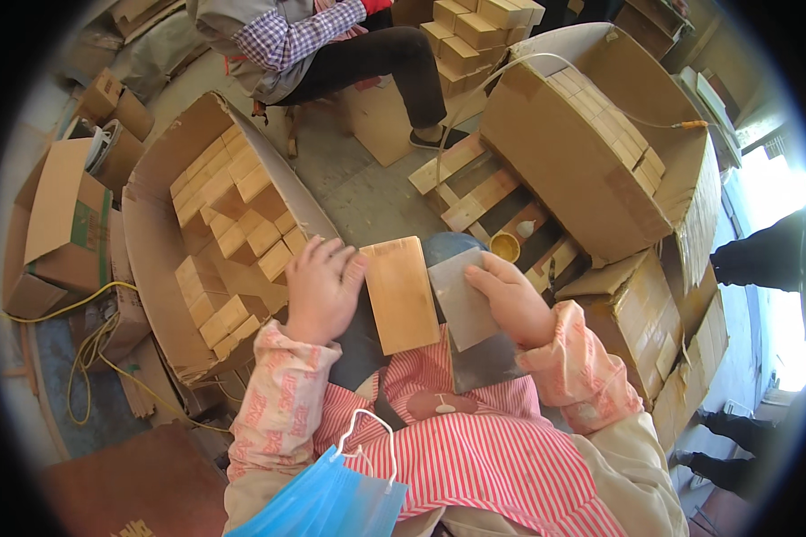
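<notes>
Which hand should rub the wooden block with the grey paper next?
Probably the right hand. It already lies on the grey sanding sheet, right beside the wooden block. The left hand rests at the block's other edge, steadying it, so it is better kept there.

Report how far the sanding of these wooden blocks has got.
Done: cannot be told; blocks fill the open carton at left and another at right, neither visibly sanded. In hand: left hand steadies one wooden block; right hand presses a grey abrasive sheet beside it. Left: cannot be told.
</notes>
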{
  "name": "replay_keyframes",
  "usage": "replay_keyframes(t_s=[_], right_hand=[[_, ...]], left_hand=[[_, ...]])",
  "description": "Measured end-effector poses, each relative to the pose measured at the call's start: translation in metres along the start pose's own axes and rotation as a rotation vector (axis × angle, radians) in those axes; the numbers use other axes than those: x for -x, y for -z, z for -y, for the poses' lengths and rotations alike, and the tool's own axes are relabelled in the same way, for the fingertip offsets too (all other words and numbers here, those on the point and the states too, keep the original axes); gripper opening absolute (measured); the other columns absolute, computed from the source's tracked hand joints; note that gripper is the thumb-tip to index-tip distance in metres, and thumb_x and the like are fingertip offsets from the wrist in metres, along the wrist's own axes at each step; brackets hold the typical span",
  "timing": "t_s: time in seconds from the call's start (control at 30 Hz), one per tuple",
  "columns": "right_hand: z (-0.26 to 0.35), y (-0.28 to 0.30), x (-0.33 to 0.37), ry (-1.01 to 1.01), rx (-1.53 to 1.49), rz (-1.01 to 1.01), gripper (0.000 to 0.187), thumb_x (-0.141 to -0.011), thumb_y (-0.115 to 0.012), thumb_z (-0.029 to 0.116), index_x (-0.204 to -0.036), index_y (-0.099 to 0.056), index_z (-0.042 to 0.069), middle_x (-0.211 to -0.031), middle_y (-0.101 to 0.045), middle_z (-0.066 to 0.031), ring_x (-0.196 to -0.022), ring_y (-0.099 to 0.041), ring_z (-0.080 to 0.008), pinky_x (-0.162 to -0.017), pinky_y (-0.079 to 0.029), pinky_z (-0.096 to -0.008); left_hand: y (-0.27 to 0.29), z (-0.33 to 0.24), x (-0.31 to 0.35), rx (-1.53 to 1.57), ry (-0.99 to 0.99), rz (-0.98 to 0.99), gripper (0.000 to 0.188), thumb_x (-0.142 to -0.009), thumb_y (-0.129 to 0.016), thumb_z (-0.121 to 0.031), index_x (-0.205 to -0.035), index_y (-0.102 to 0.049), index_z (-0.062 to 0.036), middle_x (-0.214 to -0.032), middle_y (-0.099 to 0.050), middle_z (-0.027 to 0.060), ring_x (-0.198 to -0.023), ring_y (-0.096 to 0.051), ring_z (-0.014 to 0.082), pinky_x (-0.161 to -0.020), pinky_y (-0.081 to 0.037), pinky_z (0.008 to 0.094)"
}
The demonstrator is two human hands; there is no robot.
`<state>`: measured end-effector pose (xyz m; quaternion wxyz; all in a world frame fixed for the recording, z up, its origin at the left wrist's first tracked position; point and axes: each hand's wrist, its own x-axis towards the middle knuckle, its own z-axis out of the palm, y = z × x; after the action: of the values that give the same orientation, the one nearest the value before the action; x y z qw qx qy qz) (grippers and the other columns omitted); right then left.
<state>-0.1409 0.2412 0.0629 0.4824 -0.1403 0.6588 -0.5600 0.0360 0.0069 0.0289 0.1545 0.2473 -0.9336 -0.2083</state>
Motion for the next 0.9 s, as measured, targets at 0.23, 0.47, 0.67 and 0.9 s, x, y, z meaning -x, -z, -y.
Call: replay_keyframes(t_s=[0.23,0.47,0.67,0.9], right_hand=[[-0.008,-0.014,-0.008,0.022,-0.101,0.163,0.026,-0.113,-0.057,0.025,-0.127,-0.065,0.005,-0.107,-0.071,0.0002,-0.094,-0.066,-0.0090,-0.084,-0.053,-0.0285],[-0.014,-0.013,0.005,0.133,-0.194,0.093,0.028,-0.116,-0.049,0.018,-0.131,-0.067,0.003,-0.127,-0.073,-0.0070,-0.104,-0.070,-0.0127,-0.095,-0.056,-0.0311],[-0.011,-0.024,0.028,1.070,1.010,-0.177,0.039,-0.094,-0.065,0.011,-0.132,-0.074,0.013,-0.146,-0.067,-0.0124,-0.138,-0.062,-0.0315,-0.114,-0.048,-0.0433],[-0.042,-0.051,0.014,1.024,1.337,-0.189,0.052,-0.087,-0.066,0.018,-0.138,-0.071,0.014,-0.147,-0.066,-0.0013,-0.148,-0.053,-0.0273,-0.128,-0.026,-0.0637]], left_hand=[[-0.032,-0.022,0.022,0.178,0.019,0.160,0.077,-0.106,-0.055,-0.051,-0.149,-0.048,0.0131,-0.145,-0.059,0.0329,-0.145,-0.046,0.0495,-0.123,-0.027,0.0588],[-0.032,-0.028,0.019,0.402,0.108,0.141,0.069,-0.107,-0.059,-0.042,-0.153,-0.048,0.0078,-0.139,-0.064,0.0316,-0.138,-0.055,0.0452,-0.118,-0.038,0.0525],[-0.012,-0.012,0.001,0.575,0.233,0.184,0.056,-0.112,-0.059,-0.042,-0.153,-0.056,-0.0030,-0.119,-0.076,0.0156,-0.108,-0.069,0.0190,-0.099,-0.052,0.0336],[-0.023,-0.008,0.002,0.623,0.186,0.092,0.051,-0.107,-0.066,-0.042,-0.135,-0.070,0.0001,-0.112,-0.076,0.0233,-0.106,-0.075,0.0345,-0.094,-0.056,0.0397]])
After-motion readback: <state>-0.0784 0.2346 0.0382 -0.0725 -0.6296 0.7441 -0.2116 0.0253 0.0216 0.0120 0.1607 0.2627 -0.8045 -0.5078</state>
